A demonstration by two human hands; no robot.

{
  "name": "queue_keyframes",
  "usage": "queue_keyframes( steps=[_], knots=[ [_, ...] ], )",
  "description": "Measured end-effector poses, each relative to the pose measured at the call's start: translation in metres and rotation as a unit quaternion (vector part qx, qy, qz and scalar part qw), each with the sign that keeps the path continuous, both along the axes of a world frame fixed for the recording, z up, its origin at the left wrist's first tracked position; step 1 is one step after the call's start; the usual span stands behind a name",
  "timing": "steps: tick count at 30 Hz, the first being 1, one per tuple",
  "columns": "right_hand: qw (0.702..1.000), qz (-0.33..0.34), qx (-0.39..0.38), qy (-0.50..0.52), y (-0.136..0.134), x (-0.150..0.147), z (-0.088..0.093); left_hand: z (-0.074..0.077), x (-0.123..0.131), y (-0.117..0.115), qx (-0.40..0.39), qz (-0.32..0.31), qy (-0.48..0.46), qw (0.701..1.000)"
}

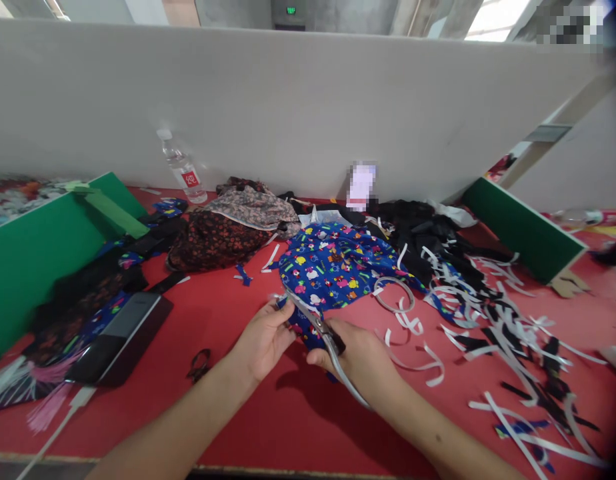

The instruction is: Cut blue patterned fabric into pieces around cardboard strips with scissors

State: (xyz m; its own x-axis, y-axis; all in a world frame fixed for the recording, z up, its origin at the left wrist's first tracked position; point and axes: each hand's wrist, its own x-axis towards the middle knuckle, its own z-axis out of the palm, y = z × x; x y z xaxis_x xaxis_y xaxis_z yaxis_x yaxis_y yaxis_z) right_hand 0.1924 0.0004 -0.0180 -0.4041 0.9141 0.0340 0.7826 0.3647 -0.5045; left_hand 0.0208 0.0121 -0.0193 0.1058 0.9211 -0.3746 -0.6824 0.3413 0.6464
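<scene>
A blue cloth printed with small bright cartoon figures lies in the middle of the red table. My left hand pinches the cloth's near edge. My right hand is closed round a pair of metal scissors. Their blades point up and left into the cloth's edge, right beside my left fingers.
White and black fabric strips litter the table's right side. Dark floral cloths and a water bottle sit at the back. A dark flat box lies at left. Green boards flank both sides, and a white wall stands behind.
</scene>
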Motion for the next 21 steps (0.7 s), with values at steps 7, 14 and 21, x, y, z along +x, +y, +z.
queue_keyframes(
  steps=[7,14,21],
  knots=[
    [0.999,-0.008,0.019,-0.027,-0.001,-0.0017,0.0008,-0.0047,0.0018,-0.002,-0.005,-0.001,0.005,1.0],
    [0.998,-0.019,0.034,-0.046,-0.0034,-0.0035,0.0006,-0.0047,0.0016,-0.0026,-0.011,0.0,0.005,1.0],
    [0.999,-0.016,0.036,-0.038,-0.0037,-0.0021,0.0034,-0.0015,0.0022,-0.0035,-0.008,-0.001,-0.002,1.0]
  ],
)
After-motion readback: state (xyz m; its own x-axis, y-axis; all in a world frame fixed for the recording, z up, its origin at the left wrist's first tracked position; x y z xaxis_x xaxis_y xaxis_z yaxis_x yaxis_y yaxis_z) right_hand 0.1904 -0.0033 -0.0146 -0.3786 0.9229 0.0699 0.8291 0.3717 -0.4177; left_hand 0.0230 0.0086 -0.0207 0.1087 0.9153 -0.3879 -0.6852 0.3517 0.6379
